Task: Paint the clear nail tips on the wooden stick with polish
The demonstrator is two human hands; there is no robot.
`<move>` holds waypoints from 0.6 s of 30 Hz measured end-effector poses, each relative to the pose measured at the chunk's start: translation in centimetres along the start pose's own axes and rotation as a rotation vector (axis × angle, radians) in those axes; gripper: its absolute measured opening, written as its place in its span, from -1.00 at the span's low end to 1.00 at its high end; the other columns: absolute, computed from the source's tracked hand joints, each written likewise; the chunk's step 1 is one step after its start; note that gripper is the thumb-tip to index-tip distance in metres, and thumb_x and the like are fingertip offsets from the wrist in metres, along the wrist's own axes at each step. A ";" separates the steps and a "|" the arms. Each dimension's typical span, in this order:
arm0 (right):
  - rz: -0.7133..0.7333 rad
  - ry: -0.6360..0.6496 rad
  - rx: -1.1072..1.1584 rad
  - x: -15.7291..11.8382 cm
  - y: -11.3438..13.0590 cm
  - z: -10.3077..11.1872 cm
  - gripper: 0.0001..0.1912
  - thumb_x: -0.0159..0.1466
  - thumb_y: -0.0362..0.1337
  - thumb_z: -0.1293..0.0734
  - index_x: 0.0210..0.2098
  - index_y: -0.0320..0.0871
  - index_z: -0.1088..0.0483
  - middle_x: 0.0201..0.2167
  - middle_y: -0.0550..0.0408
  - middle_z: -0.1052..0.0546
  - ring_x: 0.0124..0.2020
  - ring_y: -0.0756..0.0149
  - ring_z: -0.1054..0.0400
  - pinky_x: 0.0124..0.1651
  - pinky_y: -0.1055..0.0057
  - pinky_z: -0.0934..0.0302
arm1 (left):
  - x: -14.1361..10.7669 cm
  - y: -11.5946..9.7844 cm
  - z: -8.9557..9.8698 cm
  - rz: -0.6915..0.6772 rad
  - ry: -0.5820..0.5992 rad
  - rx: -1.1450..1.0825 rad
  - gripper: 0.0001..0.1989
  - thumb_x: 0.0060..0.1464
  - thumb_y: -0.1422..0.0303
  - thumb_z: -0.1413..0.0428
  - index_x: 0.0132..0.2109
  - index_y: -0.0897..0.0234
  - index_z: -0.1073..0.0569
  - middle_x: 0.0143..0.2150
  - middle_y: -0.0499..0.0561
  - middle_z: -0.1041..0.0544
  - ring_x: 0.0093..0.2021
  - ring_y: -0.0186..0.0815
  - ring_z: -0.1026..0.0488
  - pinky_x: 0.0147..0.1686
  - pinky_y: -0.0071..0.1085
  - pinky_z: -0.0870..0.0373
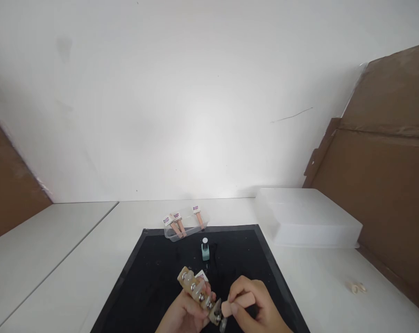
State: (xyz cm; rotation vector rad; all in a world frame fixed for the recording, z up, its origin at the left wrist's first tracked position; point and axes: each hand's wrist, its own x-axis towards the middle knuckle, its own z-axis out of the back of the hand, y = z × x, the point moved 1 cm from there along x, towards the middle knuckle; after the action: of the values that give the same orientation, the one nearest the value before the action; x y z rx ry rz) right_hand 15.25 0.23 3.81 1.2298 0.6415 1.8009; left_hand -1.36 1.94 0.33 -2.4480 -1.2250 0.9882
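Observation:
My left hand [187,312] is closed around a tan nail-tip holder [198,293], a slanted bar with several pale nail tips and silvery round knobs along it. In my right hand [256,305], a short peach-coloured stick [239,303] is pinched between thumb and fingers. Its left end is close to the lower end of the holder; whether they touch, I cannot tell. A white printed tag [201,276] shows just behind my left fingers, partly hidden. Beyond both hands, a green nail polish bottle [205,252] stands upright on the black mat [161,263].
At the mat's far edge, a clear tray [176,237] holds several peach sticks with white printed labels [196,209]. A translucent white box [313,222] sits at the right rear. Small beige rings [355,288] lie on the right. Brown cardboard [379,185] borders the right side.

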 end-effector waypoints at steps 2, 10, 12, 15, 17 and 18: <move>-0.007 0.010 0.010 0.0 0.0 -0.2 -0.88 0.06 -0.42 -0.25 -0.50 -0.11 -0.38 -0.65 0.15 -0.46 -0.67 0.36 -0.29 -0.59 0.53 -0.16 | 0.2 0.0 0.2 -0.006 0.003 -0.010 -0.65 -0.44 0.77 0.02 -0.47 0.32 -0.40 -0.49 -0.11 -0.45 -0.33 -0.41 -0.41 -0.20 -0.47 -0.16; -0.067 0.001 0.033 1.1 -0.8 -0.1 -0.86 0.13 -0.40 -0.20 -0.56 -0.15 -0.27 -0.68 0.18 -0.40 -0.66 0.40 -0.23 -0.60 0.54 -0.11 | 0.2 0.2 0.5 -0.035 0.022 0.001 -0.66 -0.44 0.78 0.02 -0.49 0.30 -0.37 -0.48 -0.13 -0.42 -0.31 -0.39 -0.39 -0.16 -0.44 -0.15; -0.052 -0.007 0.022 1.0 -0.7 0.1 -0.86 0.13 -0.39 -0.20 -0.55 -0.15 -0.28 -0.69 0.18 -0.40 -0.66 0.40 -0.24 -0.58 0.54 -0.13 | 0.0 0.1 0.3 -0.037 0.014 0.018 -0.65 -0.45 0.78 0.02 -0.49 0.30 -0.37 -0.47 -0.13 -0.42 -0.31 -0.39 -0.38 -0.15 -0.44 -0.15; -0.014 0.001 -0.037 0.6 -0.3 0.2 -0.89 0.11 -0.40 -0.22 -0.52 -0.15 -0.32 -0.67 0.16 -0.43 -0.62 0.36 -0.30 -0.51 0.52 -0.18 | -0.1 -0.1 0.0 -0.054 0.031 0.048 -0.65 -0.47 0.78 0.03 -0.50 0.30 -0.36 -0.48 -0.13 -0.40 -0.32 -0.39 -0.36 -0.18 -0.44 -0.15; 0.013 0.023 -0.051 0.2 -0.1 0.2 -0.90 0.10 -0.40 -0.23 -0.51 -0.14 -0.35 -0.66 0.16 -0.44 -0.62 0.35 -0.32 -0.51 0.53 -0.20 | 0.0 -0.1 -0.1 -0.063 0.040 0.053 -0.67 -0.47 0.77 0.02 -0.51 0.31 -0.37 -0.48 -0.12 -0.40 -0.33 -0.39 -0.36 -0.17 -0.44 -0.15; 0.022 0.039 -0.049 0.1 -0.1 0.1 -0.90 0.09 -0.40 -0.23 -0.50 -0.13 -0.36 -0.67 0.16 -0.44 -0.63 0.35 -0.32 -0.52 0.53 -0.20 | 0.1 -0.1 -0.1 -0.067 0.044 0.051 -0.67 -0.48 0.77 0.03 -0.52 0.31 -0.37 -0.49 -0.13 -0.39 -0.34 -0.40 -0.35 -0.16 -0.44 -0.14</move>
State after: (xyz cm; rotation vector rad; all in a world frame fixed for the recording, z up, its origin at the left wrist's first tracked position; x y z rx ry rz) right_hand 15.33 0.34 3.79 1.1764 0.6044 1.8518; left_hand -1.27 2.09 0.40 -2.3615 -1.2432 0.9304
